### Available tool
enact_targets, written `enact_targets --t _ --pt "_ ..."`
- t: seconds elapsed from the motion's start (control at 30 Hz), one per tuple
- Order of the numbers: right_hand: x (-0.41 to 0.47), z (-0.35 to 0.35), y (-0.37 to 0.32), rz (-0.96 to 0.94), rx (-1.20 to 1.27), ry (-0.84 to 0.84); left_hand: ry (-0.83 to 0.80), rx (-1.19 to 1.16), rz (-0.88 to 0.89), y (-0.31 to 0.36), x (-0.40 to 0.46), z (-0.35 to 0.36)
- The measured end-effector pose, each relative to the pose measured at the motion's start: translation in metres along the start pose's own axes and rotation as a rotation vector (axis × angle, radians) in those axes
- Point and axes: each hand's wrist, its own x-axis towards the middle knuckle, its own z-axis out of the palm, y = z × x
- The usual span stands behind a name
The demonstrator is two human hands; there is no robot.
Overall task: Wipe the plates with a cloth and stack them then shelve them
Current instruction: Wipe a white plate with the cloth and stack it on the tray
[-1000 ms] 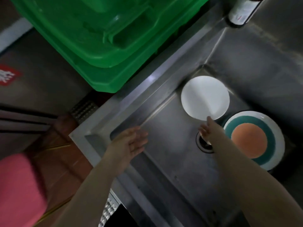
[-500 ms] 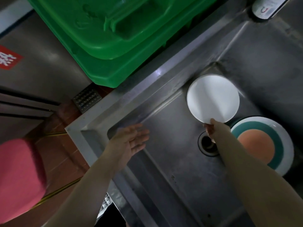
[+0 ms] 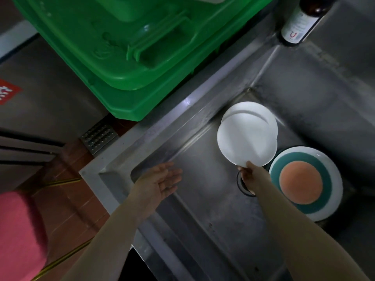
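Sink (image 3: 203, 230) floor bare at left and centre, room for a hand there. Right side taken by teal plate (image 3: 332, 179) and white plates (image 3: 247, 136), drain (image 3: 242, 186) between. Green crate (image 3: 125, 57) overhangs far rim; bottle (image 3: 298, 23) stands at back corner.

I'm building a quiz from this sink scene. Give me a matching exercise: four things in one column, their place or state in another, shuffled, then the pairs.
Things:
1. white plate
2. teal and orange plate
3. left hand
4. dark bottle

States:
A. open, holding nothing
B. stands at the sink's far corner
C. pinched at its rim by the right hand
D. lies in the sink

Pairs: 1-C, 2-D, 3-A, 4-B
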Motion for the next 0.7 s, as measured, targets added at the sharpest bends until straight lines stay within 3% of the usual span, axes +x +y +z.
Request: enact_targets --t 0.1,0.4,0.7 --pt "-0.014 -0.012 0.006 -0.026 0.015 0.004 -0.013 0.056 0.016 0.000 -0.002 -0.001" --pt "-0.078 -0.048 0.011 -0.338 -0.312 0.039 -0.154 0.126 0.030 0.013 -0.016 -0.019" --pt "-0.208 -0.040 0.016 -0.857 -0.731 0.333 -0.359 0.269 0.075 0.046 -0.033 -0.035"
